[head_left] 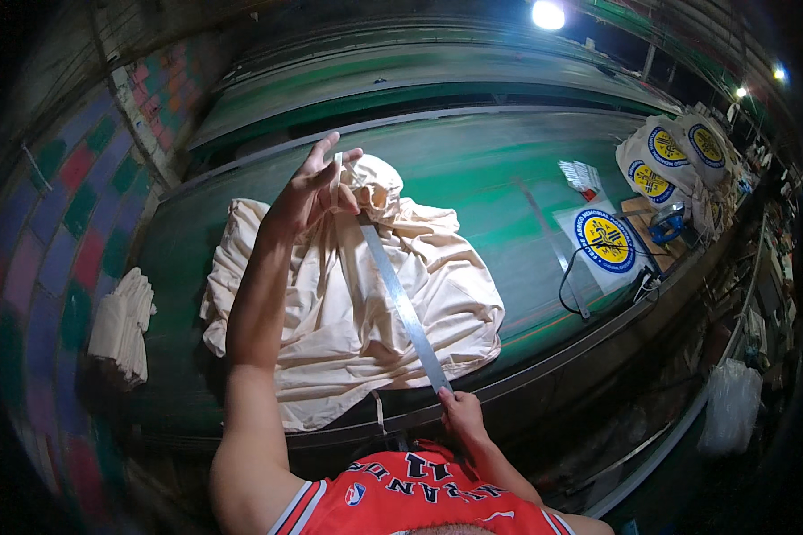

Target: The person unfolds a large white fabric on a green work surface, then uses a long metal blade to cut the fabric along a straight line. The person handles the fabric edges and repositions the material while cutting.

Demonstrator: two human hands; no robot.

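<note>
one green table by brick wall; right hand gripping metal strip, left hand spread at cloth

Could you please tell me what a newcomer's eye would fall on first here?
Probably the central heap of cream cloth on the green table, crossed by a long metal strip gripped in the right hand. Next, the round blue-and-yellow emblem at right and the bright lamp at the top.
</note>
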